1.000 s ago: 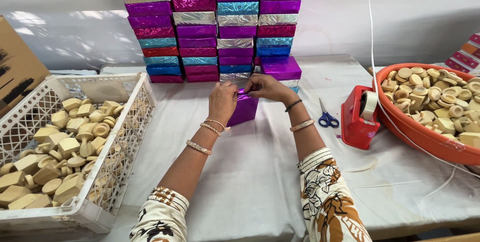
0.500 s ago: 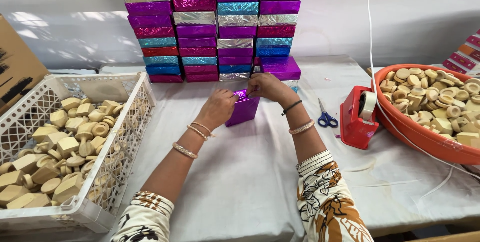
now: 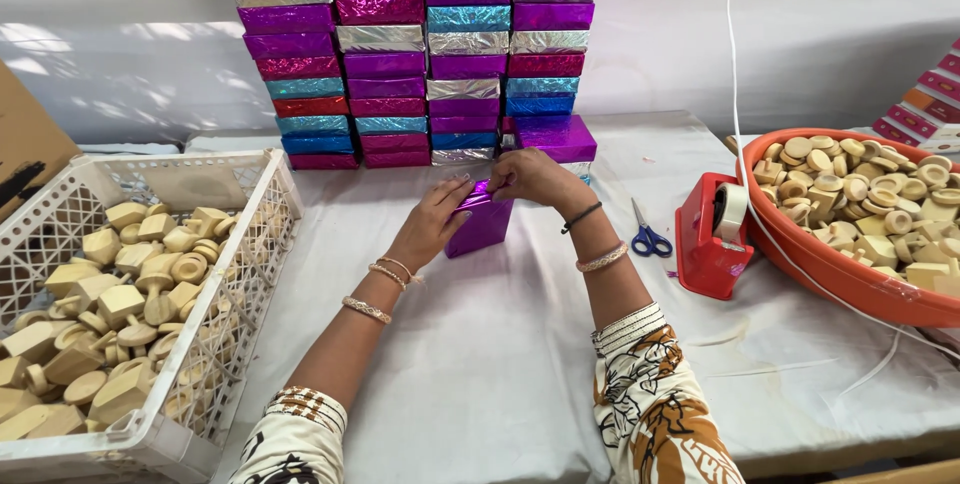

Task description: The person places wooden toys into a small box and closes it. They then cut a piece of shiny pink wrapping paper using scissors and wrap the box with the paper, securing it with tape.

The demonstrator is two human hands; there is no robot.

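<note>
In the middle of the frame a purple box (image 3: 483, 227) wrapped in shiny foil stood on the white cloth of the table (image 3: 500, 364). The left hand (image 3: 432, 224) lay against the box's left side and top edge, fingers fairly straight and pressed flat to the foil rather than curled round it. The right hand (image 3: 532, 176) sat over the top right end of the box, fingers bent down onto the foil as if pinching a fold there; how tightly it gripped could not be told. Both wrists wore bangles, and the sleeves at the bottom of the frame were patterned.

Behind the box, at upper centre, a stack of wrapped boxes (image 3: 420, 54) in purple, blue, silver, red and pink stood in four columns against the pale wall. One more purple box (image 3: 556, 136) lay at the foot of the stack, just behind the right hand.

At the left of the frame a white plastic crate (image 3: 255, 234) held many pale wooden pieces (image 3: 120, 294). To the right of the hands lay scissors (image 3: 648, 237) with blue handles, and beside them a red tape dispenser (image 3: 712, 236). At the far right an orange tub (image 3: 830, 269) was heaped with more pale wooden pieces. A white cord (image 3: 738, 94) ran down from the upper right toward the tub.
</note>
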